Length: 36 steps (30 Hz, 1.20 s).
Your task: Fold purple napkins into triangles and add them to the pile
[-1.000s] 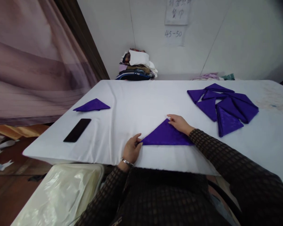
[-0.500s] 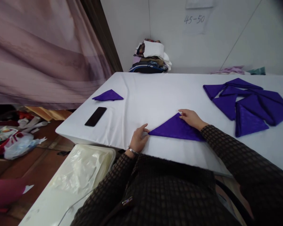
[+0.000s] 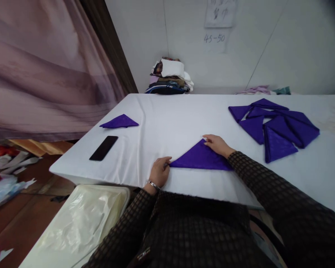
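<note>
A purple cloth napkin (image 3: pixel 200 156), folded into a triangle, lies flat near the front edge of the white-covered table (image 3: pixel 181 115). My left hand (image 3: pixel 159 172), with a bracelet at the wrist, pinches its left corner between thumb and finger. At the top corner, my right hand (image 3: pixel 217 144) has its fingertips closed on the cloth. The right end of the napkin is partly covered by my right hand and sleeve. Several more folded purple napkins (image 3: pixel 280 143) overlap on the table to the right. Another folded purple napkin (image 3: pixel 119 121) rests at the far left.
A black phone (image 3: pixel 104 148) lies at the table's left side. Against the wall stands a pile of folded clothes (image 3: pixel 170 76). Below the left front edge is a plastic-covered white surface (image 3: pixel 80 216). A pinkish curtain (image 3: pixel 44 74) hangs at left, with bags (image 3: pixel 5 190) on the floor.
The camera view has tilted up and turned slightly right, so the scene sits farther left. Both hands keep their places on the napkin's corners.
</note>
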### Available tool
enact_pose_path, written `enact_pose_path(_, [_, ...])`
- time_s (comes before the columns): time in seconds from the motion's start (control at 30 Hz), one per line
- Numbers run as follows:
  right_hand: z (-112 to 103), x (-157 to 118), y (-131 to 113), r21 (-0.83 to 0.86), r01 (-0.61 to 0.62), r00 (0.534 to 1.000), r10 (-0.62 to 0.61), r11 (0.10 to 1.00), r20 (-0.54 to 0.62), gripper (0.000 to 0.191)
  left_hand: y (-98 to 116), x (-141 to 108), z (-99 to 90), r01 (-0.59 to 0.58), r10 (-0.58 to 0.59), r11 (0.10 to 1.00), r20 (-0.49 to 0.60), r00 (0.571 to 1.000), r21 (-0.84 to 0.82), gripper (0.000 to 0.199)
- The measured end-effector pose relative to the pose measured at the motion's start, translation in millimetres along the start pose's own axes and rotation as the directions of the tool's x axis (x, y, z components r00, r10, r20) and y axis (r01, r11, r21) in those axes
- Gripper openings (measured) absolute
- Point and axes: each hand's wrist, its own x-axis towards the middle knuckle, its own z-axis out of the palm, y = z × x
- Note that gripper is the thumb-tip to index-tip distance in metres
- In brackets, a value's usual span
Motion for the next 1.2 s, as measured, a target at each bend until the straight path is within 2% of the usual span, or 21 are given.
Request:
enact_pose_path(0.07, [-0.4, 2.6, -0.2, 0.017, -0.035, 0.999, 0.035, 0.999, 0.011, 0.040, 9.1, 2.8, -1.5, -0.022, 0.024, 0.999, -0.050, 0.998, 0.029, 0.039])
enact_pose_path(0.17, [-2.1, 8.1, -1.3, 0.055, -0.098, 0.994, 0.094, 0.994, 0.061, 0.044, 40.1, 12.4, -0.7, -0.142, 0.143, 0.990, -0.057, 0.988, 0.028, 0.034])
enact_pose_path(0.27, [-5.0, 13.7, -4.5, 0.035, -0.158, 0.980, 0.152, 0.987, 0.127, 0.049, 75.7, 27.4, 9.7, -0.309, 0.305, 0.951, 0.108, 0.946, 0.025, 0.028])
enact_pose_path(0.37, [-9.4, 17.1, -7.7, -0.029, -0.187, 0.970, 0.189, 0.982, 0.152, 0.052, 91.7, 42.9, 29.7, -0.413, 0.367, 0.907, 0.326, 0.871, 0.084, 0.036])
enact_pose_path(0.47, [-16.9, 17.8, -10.1, -0.075, -0.208, 0.966, 0.217, 0.975, 0.137, 0.053, 85.3, 53.6, 49.7, -0.460, 0.338, 0.873, 0.477, 0.811, 0.163, 0.053])
enact_pose_path(0.6, [-25.3, 8.9, -30.3, -0.189, -0.234, 0.966, 0.250, 0.954, 0.062, 0.054, 69.8, 57.3, 62.5, -0.481, 0.300, 0.846, 0.541, 0.786, 0.230, 0.067])
enact_pose_path(0.67, [-21.7, -4.1, -53.8, -0.281, -0.147, 0.989, 0.149, 0.948, -0.013, 0.051, 65.4, 56.4, 64.4, -0.495, 0.309, 0.835, 0.541, 0.783, 0.240, 0.068])
enact_pose_path(0.7, [-17.1, -13.0, -67.6, -0.299, -0.058, 0.998, 0.050, 0.952, -0.032, 0.050, 63.7, 55.7, 65.2, -0.507, 0.318, 0.827, 0.543, 0.777, 0.242, 0.068])
enact_pose_path(0.77, [-3.2, -33.2, -94.6, -0.244, 0.145, 0.988, -0.154, 0.959, -0.020, 0.048, 60.2, 54.5, 66.7, -0.530, 0.336, 0.810, 0.541, 0.771, 0.252, 0.062])
enact_pose_path(0.83, [12.2, -52.8, -113.5, -0.199, 0.244, 0.969, -0.247, 0.949, 0.013, 0.051, 56.2, 54.3, 68.0, -0.546, 0.348, 0.793, 0.536, 0.769, 0.270, 0.058])
enact_pose_path(0.87, [18.6, -61.2, -118.2, -0.181, 0.245, 0.969, -0.244, 0.953, 0.027, 0.053, 54.2, 54.7, 68.5, -0.561, 0.356, 0.781, 0.543, 0.760, 0.274, 0.059])
enact_pose_path(1.0, [25.4, -84.8, -107.6, -0.153, 0.155, 0.987, -0.145, 0.976, 0.074, 0.072, 50.5, 59.4, 68.4, -0.629, 0.385, 0.733, 0.605, 0.697, 0.258, 0.061])
enact_pose_path(1.2, [0.6, -108.6, -64.5, -0.234, 0.131, 0.988, -0.107, 0.963, 0.114, 0.076, 55.3, 61.9, 68.3, -0.574, 0.356, 0.767, 0.555, 0.752, 0.286, 0.065])
